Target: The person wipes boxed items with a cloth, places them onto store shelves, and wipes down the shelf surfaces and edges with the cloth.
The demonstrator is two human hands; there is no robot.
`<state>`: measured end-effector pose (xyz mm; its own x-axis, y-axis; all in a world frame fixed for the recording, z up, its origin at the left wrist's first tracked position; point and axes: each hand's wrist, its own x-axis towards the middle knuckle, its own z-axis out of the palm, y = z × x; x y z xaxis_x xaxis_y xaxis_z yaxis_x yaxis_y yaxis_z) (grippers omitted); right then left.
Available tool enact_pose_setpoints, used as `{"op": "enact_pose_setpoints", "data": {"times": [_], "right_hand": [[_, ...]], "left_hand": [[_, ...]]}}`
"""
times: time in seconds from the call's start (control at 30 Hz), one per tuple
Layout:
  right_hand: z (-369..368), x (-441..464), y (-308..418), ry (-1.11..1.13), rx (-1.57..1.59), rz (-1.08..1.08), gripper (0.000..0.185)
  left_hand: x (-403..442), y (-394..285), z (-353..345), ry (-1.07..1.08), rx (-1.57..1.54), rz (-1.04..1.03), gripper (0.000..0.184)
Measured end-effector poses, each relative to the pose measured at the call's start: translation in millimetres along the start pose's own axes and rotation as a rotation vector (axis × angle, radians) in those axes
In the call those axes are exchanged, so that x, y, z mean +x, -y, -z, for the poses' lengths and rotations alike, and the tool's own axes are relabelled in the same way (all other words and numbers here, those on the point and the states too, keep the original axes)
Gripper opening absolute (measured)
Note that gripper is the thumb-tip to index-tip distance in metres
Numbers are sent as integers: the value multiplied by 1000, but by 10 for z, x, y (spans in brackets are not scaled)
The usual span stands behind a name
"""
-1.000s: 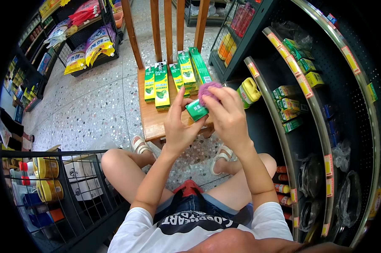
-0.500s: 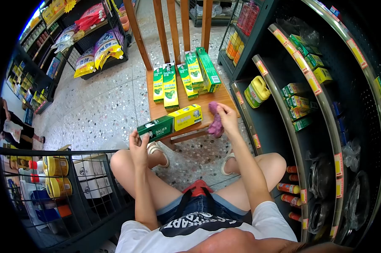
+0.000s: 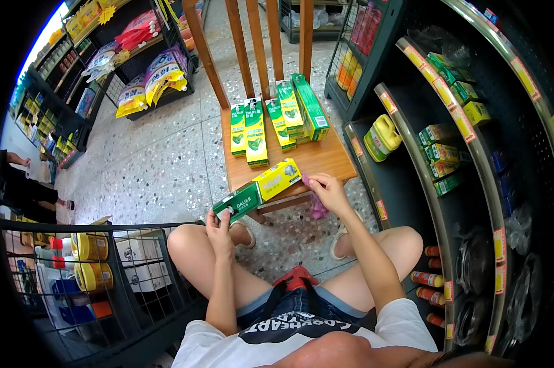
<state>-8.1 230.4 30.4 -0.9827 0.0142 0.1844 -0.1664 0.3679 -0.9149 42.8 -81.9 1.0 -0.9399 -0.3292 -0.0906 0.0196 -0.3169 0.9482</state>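
My left hand [image 3: 220, 228] grips the dark green end of a long toothpaste box [image 3: 278, 179], tilted up to the right above the front of the wooden chair seat [image 3: 335, 162]. The other end of the box is yellow. Pinched in my right hand [image 3: 329, 193] is a purple cloth [image 3: 317, 208]; its upper part is at the yellow end of the box, and the rest hangs below my fingers. Farther back on the seat lie several green-and-yellow toothpaste boxes [image 3: 256, 132], with a mostly green box [image 3: 311, 107] at their right.
Dark store shelves [image 3: 406, 141] curve along my right, holding a yellow jug [image 3: 382, 138] and small boxes. At my left stands a wire-sided rack [image 3: 136, 228] with yellow tubs [image 3: 94, 276]. Bagged goods [image 3: 165, 76] sit on a far shelf. A person [image 3: 29, 190] is at the far left.
My right hand has brought the purple cloth down and in against the yellow end of the box, and more of the cloth now hangs down. My left hand keeps its grip. The view has shifted slightly.
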Motion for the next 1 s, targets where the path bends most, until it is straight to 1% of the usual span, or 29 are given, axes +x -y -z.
{"op": "enact_pose_setpoints", "data": {"times": [0.07, 0.17, 0.27, 0.33, 0.37, 0.47, 0.57, 0.67, 0.7, 0.8, 0.83, 0.93, 1.0], "right_hand": [[48, -65, -10, -8, 41, 19, 21], [69, -104, -141, -62, 240, -93, 22], [99, -117, -31, -36, 262, -125, 23], [66, -115, -60, -32, 280, -132, 23], [50, -113, -77, -30, 287, -135, 23], [32, -126, -86, -57, 296, -112, 24], [17, -162, -131, -82, 303, -117, 23], [55, -209, -62, -88, 265, -123, 23], [59, -214, -74, -94, 271, -91, 22], [59, -215, -85, -87, 315, -132, 22], [55, -210, -75, -88, 306, -135, 23], [65, -217, -59, -95, 293, -137, 23], [63, -224, -63, -90, 307, -134, 24]], "left_hand": [[-30, -105, -3, -6, -144, 163, 27], [-90, -188, -18, -33, -292, 231, 27], [-114, -297, -87, -34, -442, 308, 29], [-129, -466, -377, -49, -582, 340, 30], [-53, -445, -451, -35, -618, 336, 34], [146, -438, -843, -73, -630, 325, 32], [359, -221, -1128, -158, -667, 356, 32], [395, -2, -1315, -128, -569, 193, 33], [401, -21, -1366, -93, -592, 258, 37], [280, -125, -1458, -178, -431, 512, 36], [301, -42, -1398, -96, -403, 515, 37], [413, 2, -1327, 39, -309, 399, 38], [544, -3, -1361, 68, -331, 424, 38]]}}
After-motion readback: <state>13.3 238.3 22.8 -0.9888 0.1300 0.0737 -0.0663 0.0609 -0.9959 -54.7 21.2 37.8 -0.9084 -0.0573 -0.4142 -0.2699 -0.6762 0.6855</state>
